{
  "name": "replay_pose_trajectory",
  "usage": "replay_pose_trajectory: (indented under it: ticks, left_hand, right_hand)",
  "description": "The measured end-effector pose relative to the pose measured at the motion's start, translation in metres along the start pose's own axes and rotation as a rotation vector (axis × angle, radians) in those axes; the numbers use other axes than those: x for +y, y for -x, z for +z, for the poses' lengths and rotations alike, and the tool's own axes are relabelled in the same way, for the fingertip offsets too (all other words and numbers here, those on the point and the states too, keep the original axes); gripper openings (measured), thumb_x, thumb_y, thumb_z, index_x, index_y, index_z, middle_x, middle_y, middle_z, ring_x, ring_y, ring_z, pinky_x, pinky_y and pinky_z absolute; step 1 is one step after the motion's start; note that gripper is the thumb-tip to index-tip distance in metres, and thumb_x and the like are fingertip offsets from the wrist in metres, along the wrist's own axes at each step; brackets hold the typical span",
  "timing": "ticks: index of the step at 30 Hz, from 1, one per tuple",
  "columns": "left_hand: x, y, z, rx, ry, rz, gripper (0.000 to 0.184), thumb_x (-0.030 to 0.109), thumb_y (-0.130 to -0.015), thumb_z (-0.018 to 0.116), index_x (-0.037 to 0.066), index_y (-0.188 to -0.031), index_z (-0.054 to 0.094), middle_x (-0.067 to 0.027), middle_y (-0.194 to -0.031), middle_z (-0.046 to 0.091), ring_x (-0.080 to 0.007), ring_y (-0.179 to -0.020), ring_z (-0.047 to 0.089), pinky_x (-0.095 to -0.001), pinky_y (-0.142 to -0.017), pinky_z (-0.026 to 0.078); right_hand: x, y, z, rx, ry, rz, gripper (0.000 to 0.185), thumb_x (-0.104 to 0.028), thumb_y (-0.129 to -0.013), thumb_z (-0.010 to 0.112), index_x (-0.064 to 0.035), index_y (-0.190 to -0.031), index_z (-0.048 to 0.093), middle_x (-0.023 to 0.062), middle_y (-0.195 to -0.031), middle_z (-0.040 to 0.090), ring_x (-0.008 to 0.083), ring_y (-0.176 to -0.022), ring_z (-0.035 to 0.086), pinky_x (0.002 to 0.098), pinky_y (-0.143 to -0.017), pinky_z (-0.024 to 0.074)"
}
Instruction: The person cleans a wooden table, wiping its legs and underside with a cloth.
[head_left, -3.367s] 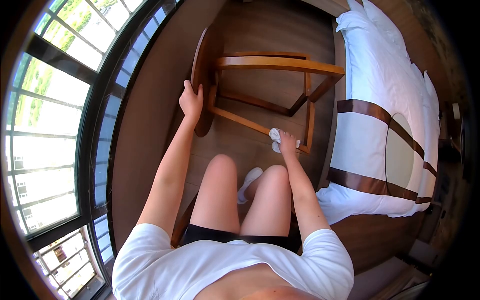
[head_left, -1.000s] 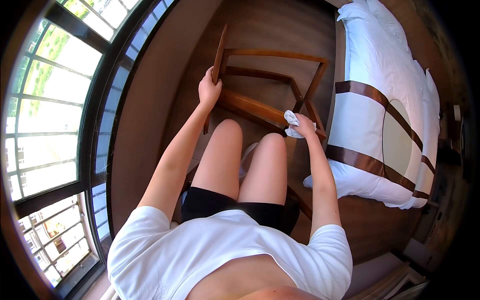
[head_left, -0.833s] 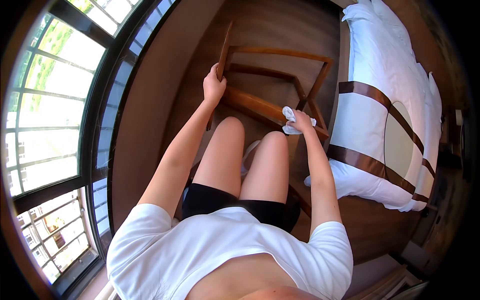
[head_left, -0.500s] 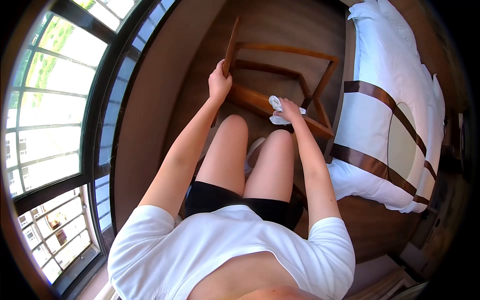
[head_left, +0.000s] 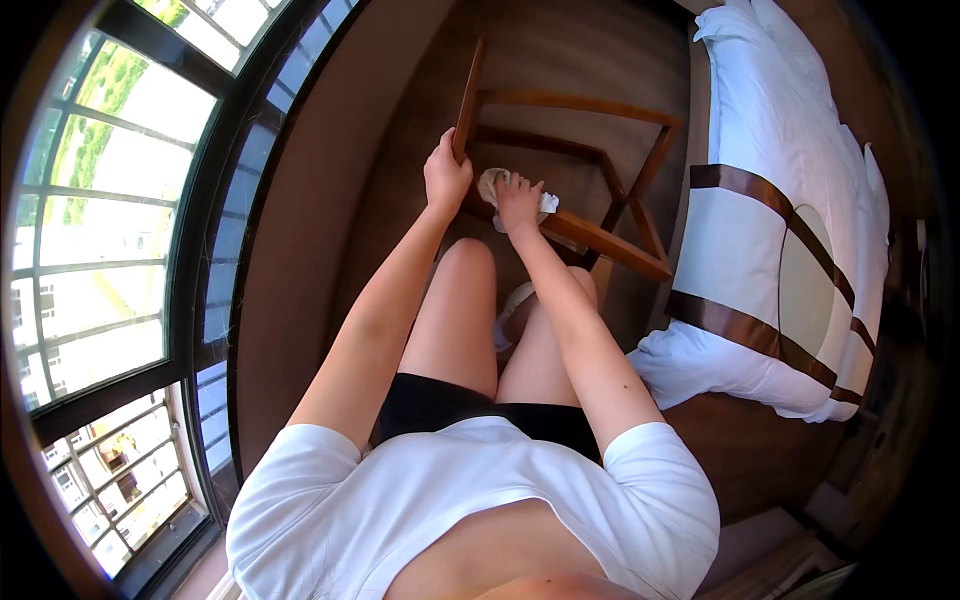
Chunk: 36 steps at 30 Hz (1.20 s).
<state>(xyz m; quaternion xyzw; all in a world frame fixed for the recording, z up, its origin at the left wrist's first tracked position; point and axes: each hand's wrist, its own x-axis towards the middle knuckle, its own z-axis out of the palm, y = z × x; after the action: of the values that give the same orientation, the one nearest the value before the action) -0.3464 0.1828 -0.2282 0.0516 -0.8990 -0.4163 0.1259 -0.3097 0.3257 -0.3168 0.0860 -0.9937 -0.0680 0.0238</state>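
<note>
A brown wooden furniture frame (head_left: 605, 236), with a flat panel seen edge-on and joined bars, stands in front of my knees; whether it is a chair or a small table I cannot tell. My left hand (head_left: 447, 175) is closed around the lower part of the upright panel (head_left: 468, 95). Under my right hand (head_left: 519, 203) is a crumpled white cloth (head_left: 490, 186), pressed against the near wooden bar close to the panel. The palm and part of the bar beneath the cloth are hidden.
On the right is a bed (head_left: 740, 255) with white bedding and brown bands. A barred window (head_left: 110, 220) and a brown wall (head_left: 290, 250) run along the left. Dark brown floor (head_left: 560, 50) lies around the frame.
My right hand has slid the cloth leftward along the near bar, toward the panel. My left hand keeps its hold, slightly lower and further right in view.
</note>
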Motion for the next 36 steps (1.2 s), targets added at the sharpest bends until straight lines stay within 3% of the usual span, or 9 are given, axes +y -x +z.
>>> replay_pose_trajectory:
  ticks: [6,9,12,14,24,27,28,32,36]
  left_hand:
    - [0.002,-0.003,-0.002,-0.016,0.014,-0.007,0.048,0.006,-0.078,0.061,0.007,-0.125,0.054,-0.0234,-0.100,0.065,-0.0413,-0.094,0.062,-0.0470,-0.080,0.050]
    - [0.000,-0.002,-0.001,0.020,0.048,0.032,0.048,0.006,-0.078,0.061,0.007,-0.125,0.054,-0.0230,-0.101,0.065,-0.0415,-0.094,0.062,-0.0472,-0.080,0.050]
    - [0.002,-0.002,-0.004,-0.023,-0.011,0.017,0.050,0.005,-0.078,0.060,0.005,-0.127,0.052,-0.0237,-0.100,0.065,-0.0415,-0.091,0.062,-0.0478,-0.081,0.051]
    - [0.002,-0.002,-0.004,-0.020,-0.014,0.015,0.050,0.004,-0.078,0.060,0.005,-0.127,0.052,-0.0222,-0.102,0.065,-0.0408,-0.093,0.062,-0.0472,-0.081,0.050]
    - [0.004,0.000,-0.004,-0.017,-0.021,-0.009,0.048,0.006,-0.080,0.060,0.008,-0.127,0.052,-0.0208,-0.102,0.065,-0.0395,-0.092,0.063,-0.0465,-0.081,0.051]
    - [0.003,-0.001,-0.003,0.002,-0.038,0.017,0.047,0.007,-0.080,0.060,0.008,-0.127,0.052,-0.0208,-0.100,0.066,-0.0389,-0.091,0.063,-0.0461,-0.080,0.051]
    - [0.004,0.000,-0.003,0.005,-0.046,0.018,0.048,0.007,-0.080,0.060,0.008,-0.127,0.052,-0.0210,-0.100,0.066,-0.0388,-0.090,0.063,-0.0462,-0.079,0.051]
    - [0.001,-0.001,0.000,0.002,-0.066,0.005,0.049,0.008,-0.079,0.061,0.008,-0.128,0.052,-0.0215,-0.099,0.066,-0.0391,-0.088,0.064,-0.0465,-0.078,0.051]
    - [0.004,0.000,-0.002,0.017,-0.065,0.034,0.049,0.007,-0.078,0.061,0.010,-0.127,0.053,-0.0210,-0.097,0.066,-0.0391,-0.087,0.064,-0.0469,-0.077,0.052]
  right_hand:
    - [-0.015,-0.006,0.008,0.033,-0.045,0.026,0.043,-0.018,-0.087,0.054,-0.0165,-0.130,0.051,0.0107,-0.115,0.055,0.0306,-0.099,0.058,0.0565,-0.090,0.0441]
    - [0.007,-0.001,-0.006,-0.085,-0.236,-0.097,0.046,-0.015,-0.082,0.059,-0.0168,-0.128,0.052,0.0090,-0.107,0.056,0.0286,-0.098,0.058,0.0505,-0.088,0.0458]
    - [0.028,0.015,-0.010,0.113,-0.324,-0.154,0.049,-0.012,-0.078,0.063,-0.0169,-0.126,0.052,0.0080,-0.101,0.056,0.0271,-0.097,0.058,0.0457,-0.085,0.0459]
    - [0.041,0.023,-0.008,0.012,-0.342,-0.137,0.069,-0.012,-0.066,0.076,-0.0153,-0.130,0.049,0.0092,-0.107,0.055,0.0287,-0.105,0.055,0.0441,-0.092,0.0416]
    - [0.077,0.061,-0.015,-0.014,-0.248,-0.037,0.062,-0.021,-0.072,0.074,-0.0159,-0.130,0.051,0.0116,-0.145,0.041,0.0326,-0.139,0.031,0.0621,-0.110,0.0238]
    - [0.061,0.055,-0.011,0.002,-0.164,-0.019,0.047,-0.016,-0.080,0.063,-0.0131,-0.126,0.053,0.0132,-0.142,0.043,0.0351,-0.137,0.033,0.0607,-0.108,0.0270]
    - [0.052,0.050,0.002,0.138,-0.064,-0.020,0.063,-0.018,-0.073,0.073,-0.0107,-0.130,0.048,0.0145,-0.142,0.041,0.0357,-0.136,0.033,0.0581,-0.109,0.0277]
    - [0.018,0.029,0.009,0.162,-0.155,-0.052,0.042,-0.013,-0.087,0.051,-0.0096,-0.128,0.050,0.0116,-0.123,0.052,0.0278,-0.116,0.050,0.0546,-0.101,0.0370]
    - [-0.011,0.005,0.004,0.225,-0.157,-0.095,0.040,-0.013,-0.083,0.053,-0.0079,-0.123,0.054,0.0082,-0.104,0.055,0.0247,-0.098,0.055,0.0492,-0.089,0.0424]
